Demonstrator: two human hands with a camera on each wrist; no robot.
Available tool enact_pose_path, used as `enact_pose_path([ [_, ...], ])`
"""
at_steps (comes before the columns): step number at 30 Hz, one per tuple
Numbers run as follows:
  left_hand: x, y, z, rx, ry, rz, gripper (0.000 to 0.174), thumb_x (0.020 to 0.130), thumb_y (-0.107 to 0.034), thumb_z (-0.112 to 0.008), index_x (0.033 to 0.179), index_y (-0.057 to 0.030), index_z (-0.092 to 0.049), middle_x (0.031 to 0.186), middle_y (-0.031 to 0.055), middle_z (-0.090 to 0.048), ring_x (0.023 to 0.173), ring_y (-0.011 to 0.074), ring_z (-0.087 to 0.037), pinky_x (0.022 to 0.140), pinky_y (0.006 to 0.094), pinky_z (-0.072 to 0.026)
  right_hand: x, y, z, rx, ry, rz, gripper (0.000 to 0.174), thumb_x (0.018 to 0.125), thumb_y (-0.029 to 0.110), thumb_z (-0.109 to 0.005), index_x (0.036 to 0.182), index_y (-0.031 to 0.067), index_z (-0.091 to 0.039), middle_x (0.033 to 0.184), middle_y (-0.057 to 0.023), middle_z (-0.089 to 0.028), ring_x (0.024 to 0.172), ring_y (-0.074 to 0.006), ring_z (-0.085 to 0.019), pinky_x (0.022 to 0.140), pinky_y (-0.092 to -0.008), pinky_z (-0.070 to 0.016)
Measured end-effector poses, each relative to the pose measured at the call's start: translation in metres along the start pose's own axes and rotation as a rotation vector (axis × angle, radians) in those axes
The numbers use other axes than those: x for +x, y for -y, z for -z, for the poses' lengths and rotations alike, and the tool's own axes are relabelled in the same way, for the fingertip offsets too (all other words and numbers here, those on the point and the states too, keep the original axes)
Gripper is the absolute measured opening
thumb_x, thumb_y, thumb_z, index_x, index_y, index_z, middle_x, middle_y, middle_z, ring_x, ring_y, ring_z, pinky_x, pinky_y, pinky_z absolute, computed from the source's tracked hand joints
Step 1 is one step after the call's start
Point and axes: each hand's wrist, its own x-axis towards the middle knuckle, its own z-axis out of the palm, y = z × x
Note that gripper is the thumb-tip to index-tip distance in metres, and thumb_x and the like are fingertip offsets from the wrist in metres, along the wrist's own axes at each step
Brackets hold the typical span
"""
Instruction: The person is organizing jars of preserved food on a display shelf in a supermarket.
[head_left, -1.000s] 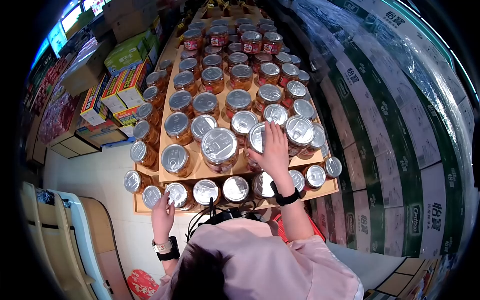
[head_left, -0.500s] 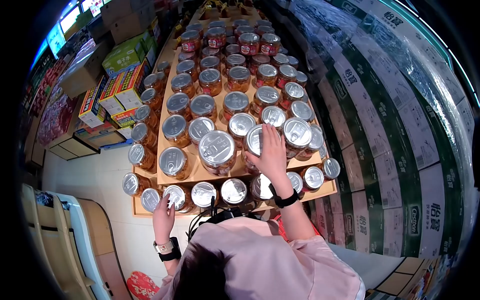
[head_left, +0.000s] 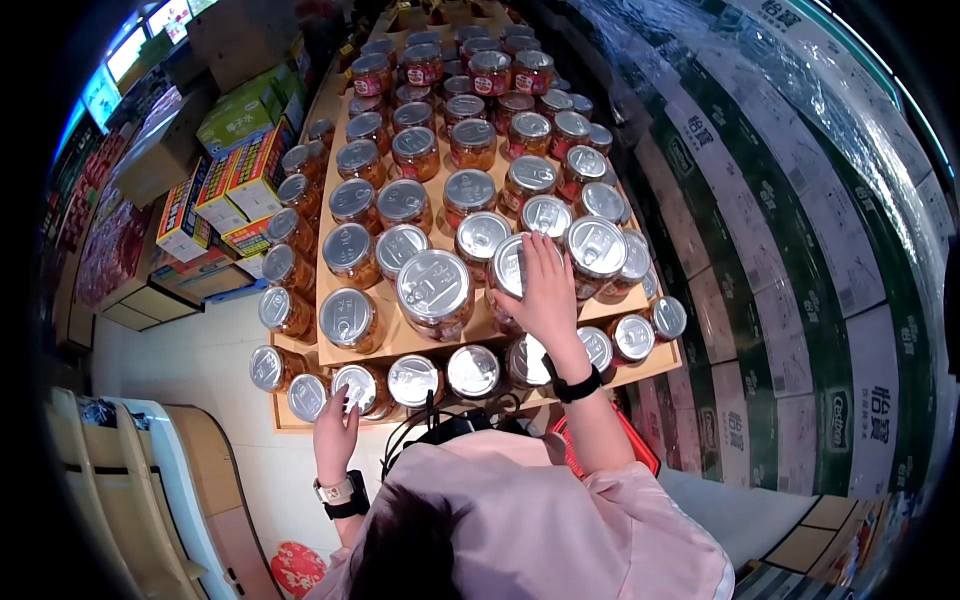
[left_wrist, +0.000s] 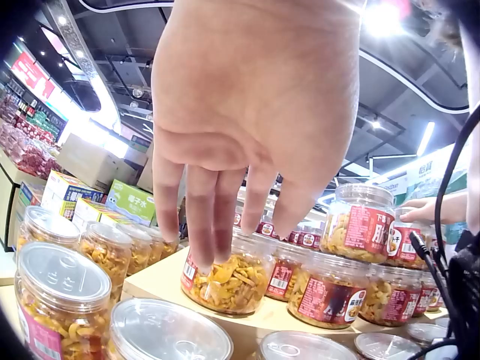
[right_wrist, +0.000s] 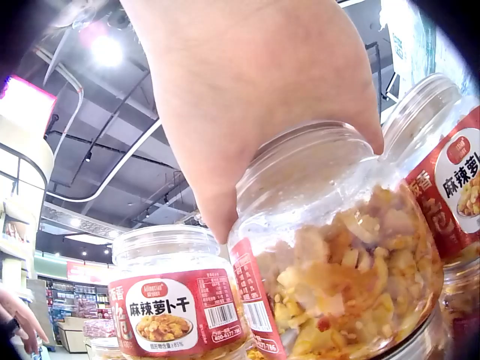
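My right hand (head_left: pixel 549 300) lies over the lid of a jar (head_left: pixel 508 268) near the front of the upper tier. In the right wrist view the palm covers the top of this clear jar (right_wrist: pixel 352 262) of chopped yellow food, with the thumb down its side. My left hand (head_left: pixel 336 440) is at a silver-lidded jar (head_left: pixel 356 388) in the lower front row, its fingertips over the lid. Its fingers hang loosely in the left wrist view, with a jar (left_wrist: pixel 232 281) behind them; contact cannot be told there.
Many more jars stand in rows on the stepped wooden display (head_left: pixel 400 345), some stacked. Wrapped cartons (head_left: pixel 740 260) line the right side, and boxes (head_left: pixel 235 185) stand at the left. A red basket (head_left: pixel 640 450) is beside my right arm. Black cables (head_left: pixel 430 420) lie near the front edge.
The head view has shifted slightly. Both hands stay at the same jars, with no clear movement of the jars themselves.
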Motion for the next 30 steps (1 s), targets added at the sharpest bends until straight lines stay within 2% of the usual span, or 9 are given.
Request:
enact_pose_path([
  [3,0.004,0.013,-0.005,0.031,-0.034,-0.076,0.038,0.085,-0.011,-0.058,0.121,-0.0022,-0.052,0.100,0.0203,-0.062,0.082,0.0333,-0.062,0.071,0.0405,-0.0493,0.000,0.000,0.000,-0.002,0.011,-0.009,0.082,0.069,0.035,-0.074,0.133,-0.0001,-0.038,0.137,-0.0182,-0.040,0.131,-0.0323,-0.034,0.107,-0.0506,-0.0247],
  [9,0.010,0.020,-0.008,0.019,-0.041,-0.123,0.037,0.085,-0.012,-0.058,0.121,-0.0030,-0.052,0.099,0.0200,-0.062,0.084,0.0333,-0.062,0.071,0.0404,-0.0493,0.003,0.000,0.001,-0.024,0.041,-0.005,0.079,0.069,0.036,-0.073,0.132,0.0004,-0.040,0.137,-0.0175,-0.041,0.131,-0.0319,-0.034,0.107,-0.0508,-0.0242],
  [17,0.029,0.042,-0.017,-0.010,0.085,-0.129,0.037,0.085,-0.014,-0.058,0.120,-0.0024,-0.053,0.106,0.0218,-0.061,0.091,0.0345,-0.061,0.077,0.0414,-0.0485,0.002,0.004,0.005,-0.005,0.026,-0.033,0.079,0.067,0.034,-0.075,0.130,0.0015,-0.042,0.135,-0.0161,-0.043,0.130,-0.0316,-0.035,0.107,-0.0502,-0.0260],
  [22,0.048,0.051,-0.021,-0.004,0.112,-0.200,0.035,0.086,-0.014,-0.057,0.119,-0.0014,-0.054,0.106,0.0225,-0.060,0.095,0.0366,-0.060,0.080,0.0419,-0.0475,0.003,0.006,0.005,-0.016,0.015,-0.039,0.079,0.067,0.034,-0.075,0.131,0.0012,-0.041,0.135,-0.0154,-0.043,0.130,-0.0307,-0.036,0.107,-0.0497,-0.0263],
  [26,0.052,0.041,-0.024,0.051,0.112,-0.252,0.033,0.086,-0.014,-0.057,0.116,-0.0014,-0.056,0.100,0.0208,-0.063,0.091,0.0365,-0.060,0.078,0.0422,-0.0476,0.002,0.005,0.003,-0.007,0.005,-0.036,0.077,0.067,0.032,-0.075,0.130,0.0022,-0.042,0.135,-0.0157,-0.043,0.130,-0.0308,-0.035,0.107,-0.0499,-0.0261],
  [30,0.042,0.018,-0.025,0.065,0.136,-0.260,0.031,0.085,-0.015,-0.059,0.113,-0.0018,-0.058,0.099,0.0192,-0.064,0.088,0.0341,-0.061,0.076,0.0412,-0.0483,0.002,0.002,0.001,0.017,0.002,-0.043,0.080,0.066,0.035,-0.076,0.132,0.0040,-0.041,0.136,-0.0153,-0.042,0.130,-0.0303,-0.035,0.107,-0.0499,-0.0252],
])
